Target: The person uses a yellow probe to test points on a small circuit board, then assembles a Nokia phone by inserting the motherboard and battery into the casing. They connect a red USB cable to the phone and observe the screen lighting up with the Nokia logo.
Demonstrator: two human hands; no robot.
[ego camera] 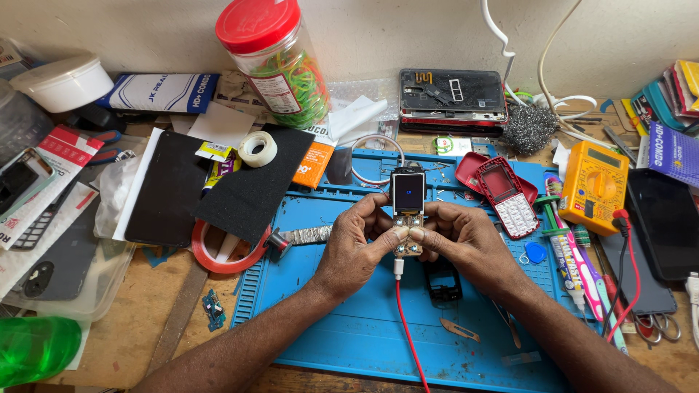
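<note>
Bare phone circuit board (408,211) with its small screen lit, held upright over the far middle of the blue work mat (328,327); a red cable (408,335) is plugged into its lower edge and runs toward the viewer. The left hand (354,247) and right hand (466,244) pinch the board from either side, thumbs and forefingers closed narrowly on the keypad area, thumb tips nearly touching. Judged from the lit screen, a powered check is in hand: it is best done with a light edge grip, fingers kept off the screen and off bare contacts, and the cable left slack so the plug is not levered. Just beside, to the right, lies a red phone housing (507,196); beyond it a yellow multimeter (593,185); beneath the hands, a dark phone frame (443,280)
</note>
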